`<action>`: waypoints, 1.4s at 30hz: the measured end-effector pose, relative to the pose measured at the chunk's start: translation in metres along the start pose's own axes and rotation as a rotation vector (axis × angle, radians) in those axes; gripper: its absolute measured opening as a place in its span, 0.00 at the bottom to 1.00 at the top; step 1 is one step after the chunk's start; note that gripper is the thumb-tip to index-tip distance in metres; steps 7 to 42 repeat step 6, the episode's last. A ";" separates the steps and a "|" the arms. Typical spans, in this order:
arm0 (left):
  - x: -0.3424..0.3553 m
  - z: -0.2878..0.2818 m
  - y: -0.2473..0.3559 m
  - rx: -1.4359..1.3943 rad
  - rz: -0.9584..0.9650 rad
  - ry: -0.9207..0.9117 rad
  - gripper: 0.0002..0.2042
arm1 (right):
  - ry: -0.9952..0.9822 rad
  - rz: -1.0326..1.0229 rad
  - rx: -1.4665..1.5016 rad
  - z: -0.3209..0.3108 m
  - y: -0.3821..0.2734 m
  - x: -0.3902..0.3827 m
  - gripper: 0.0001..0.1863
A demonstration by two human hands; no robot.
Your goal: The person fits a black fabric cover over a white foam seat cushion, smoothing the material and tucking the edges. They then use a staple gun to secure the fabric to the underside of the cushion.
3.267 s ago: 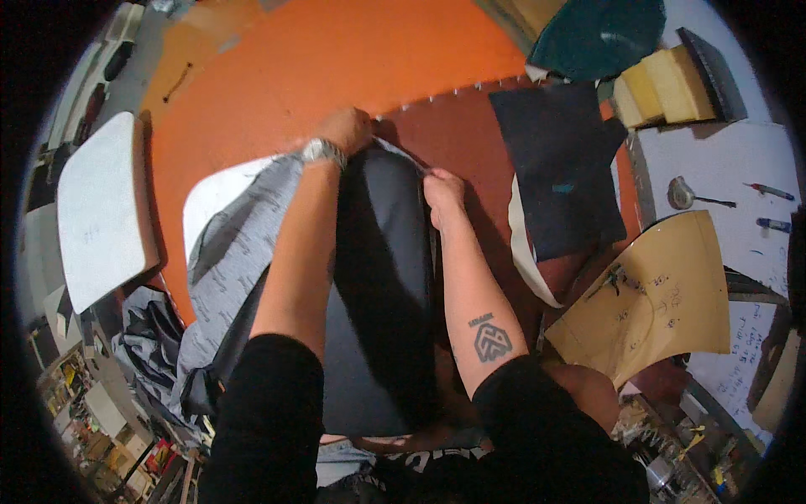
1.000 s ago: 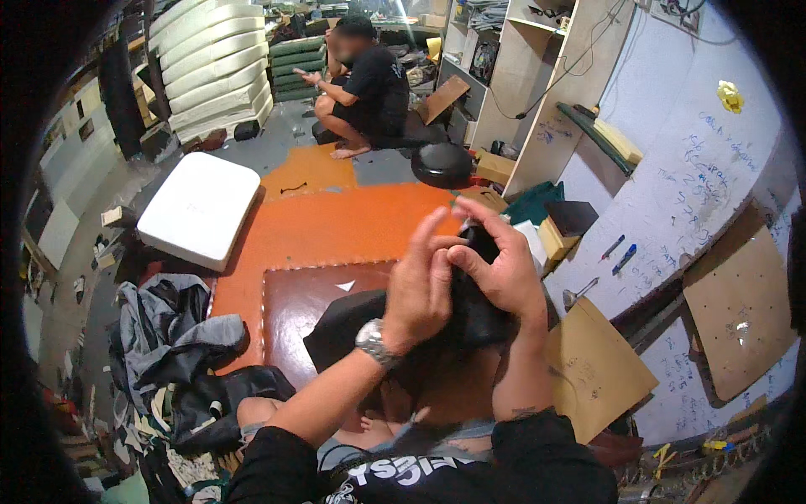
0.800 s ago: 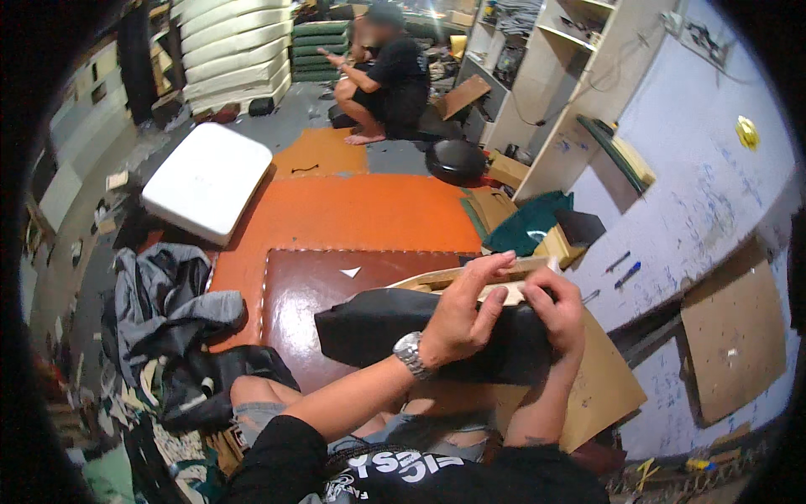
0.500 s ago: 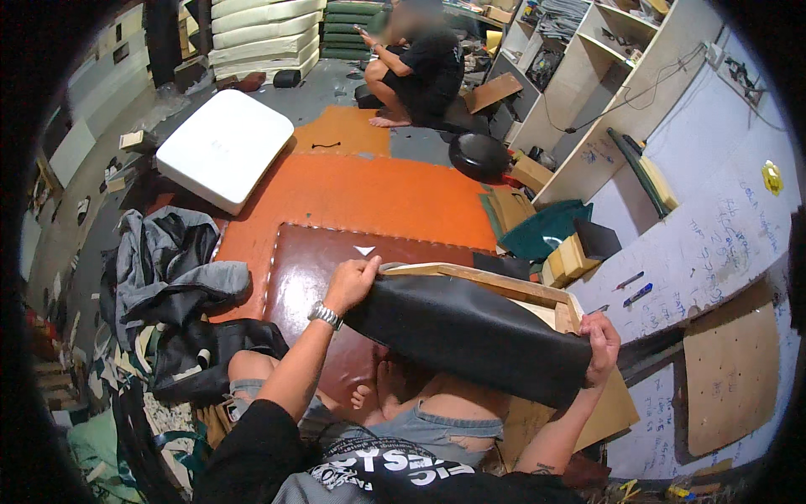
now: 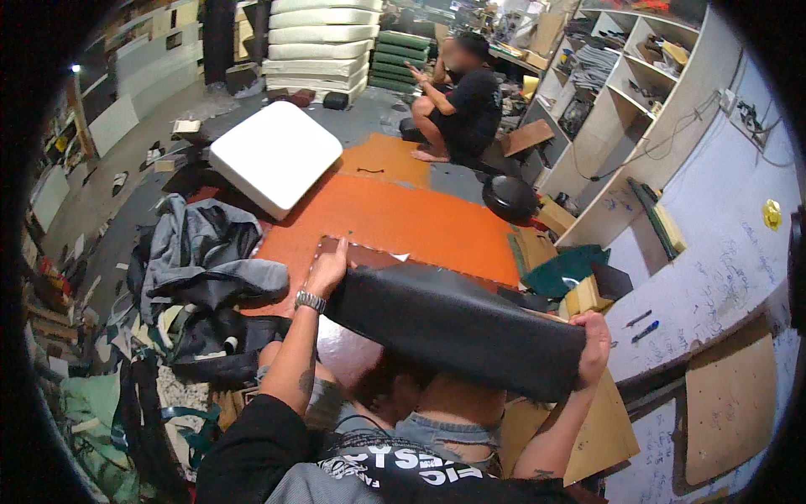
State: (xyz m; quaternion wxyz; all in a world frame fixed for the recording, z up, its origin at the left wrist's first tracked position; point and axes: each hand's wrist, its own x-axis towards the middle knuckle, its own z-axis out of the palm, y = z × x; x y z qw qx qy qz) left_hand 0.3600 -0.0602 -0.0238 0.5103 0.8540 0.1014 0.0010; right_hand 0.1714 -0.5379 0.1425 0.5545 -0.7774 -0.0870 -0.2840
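A long black upholstered panel [image 5: 457, 332], covered in a smooth leather-like material, is held up in front of me over my bent legs. My left hand [image 5: 330, 267] grips its left end, fingers at the far upper corner. On the opposite end, my right hand [image 5: 594, 343] is closed round the right edge. Only a thin strip of pale wooden frame shows beside the right hand; the rest of the back is hidden. Beneath the panel lies a shiny brown sheet [image 5: 348, 343] with a stitched edge, partly covered by it.
Orange sheeting [image 5: 411, 220] stretches ahead, with a white cushion [image 5: 277, 155] at its left. Grey and black fabric [image 5: 206, 256] is heaped to my left. Another person [image 5: 462, 105] squats farther back. Shelves [image 5: 625, 84] and a marked white board with two pens [image 5: 645, 331] are on the right.
The panel has tipped so its wooden frame, visible before, is now mostly turned out of sight. My left hand has shifted along its left end. The whole view has swung a little.
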 end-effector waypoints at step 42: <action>-0.062 -0.117 0.100 0.384 0.252 0.243 0.36 | 0.064 0.529 0.522 0.000 0.115 0.041 0.20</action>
